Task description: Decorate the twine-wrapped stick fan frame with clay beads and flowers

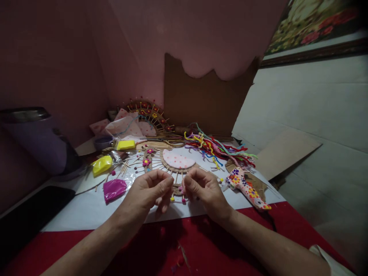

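My left hand and my right hand are raised side by side, each with thumb and fingers pinched; anything between the fingertips is too small to make out. Just behind them on white paper lies a round piece with a pink dotted centre, a twine rim and sticks around it. Part of its near side is hidden by my hands. Yellow and pink balls tip the sticks between my hands. To its left is a twine strip with pink flowers.
Yellow clay and magenta clay in plastic lie left, near a purple tumbler. Coloured yarn and a flower-patterned glue gun are right. Cardboard stands behind, beside a finished-looking decorated arch.
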Motion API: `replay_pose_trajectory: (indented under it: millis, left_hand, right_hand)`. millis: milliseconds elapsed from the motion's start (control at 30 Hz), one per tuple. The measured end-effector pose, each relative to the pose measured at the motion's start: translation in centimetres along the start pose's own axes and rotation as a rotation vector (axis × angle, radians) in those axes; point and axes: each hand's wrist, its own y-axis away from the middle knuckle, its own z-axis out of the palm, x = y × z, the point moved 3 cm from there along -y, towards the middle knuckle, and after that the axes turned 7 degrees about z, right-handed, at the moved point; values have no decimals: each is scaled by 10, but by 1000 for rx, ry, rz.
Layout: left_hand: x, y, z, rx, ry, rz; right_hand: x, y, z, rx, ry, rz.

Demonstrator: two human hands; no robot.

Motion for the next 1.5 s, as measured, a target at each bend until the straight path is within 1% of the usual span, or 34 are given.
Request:
replay_pose_trajectory:
  millis: [133, 267, 333, 400, 467, 533, 633, 733, 900, 967, 1100, 1167, 1233, 1300, 1400, 1500]
  left_hand:
    - [-2, -1, -2, -7, -29, -16]
    - [2, -2, -1, -20, 9, 41]
    - [4, -1, 0, 16, -1, 44]
    - [5, 0, -1, 71, -24, 19]
    - [5, 1, -1, 99, -35, -12]
    - [5, 2, 1, 88, -47, -35]
    - [5, 4, 7, 20, -69, -84]
    - [3, 7, 11, -26, -16, -144]
    - [-3, 5, 8, 14, 60, -196]
    - [-4, 3, 5, 36, 63, -168]
    - [3, -2, -5, 114, 44, -64]
    - [11, -3, -11, 186, -13, 0]
    - [18, -3, -17, 249, -115, 49]
    - [23, -4, -21, 270, -234, 62]
    - [24, -7, -29, 295, -438, 82]
    - [23, -12, -38, 360, -632, 134]
  right_hand:
    - [-2, 4, 4, -41, 88, -32]
    - [2, 3, 4, -6, 49, -6]
    - [4, 1, 2, 17, 60, -6]
    - [6, 0, 0, 45, 84, -13]
    - [7, -1, -2, 72, 84, -33]
    - [4, -1, -2, 88, 77, -100]
    - [-2, 1, 0, 91, 114, -246]
    - [-2, 3, 4, 70, 123, -316]
    - [1, 6, 9, 34, 149, -339]
    - [-1, 6, 8, 45, 208, -354]
    - [-10, 9, 1, 131, 355, -472]
    - [-13, 9, -2, 161, 384, -504]
    - [-13, 9, -3, 174, 396, -503]
    - [-12, 9, -4, 178, 403, -496]
    - [-12, 9, -3, 175, 414, -495]
    - [-12, 10, -3, 171, 422, -499]
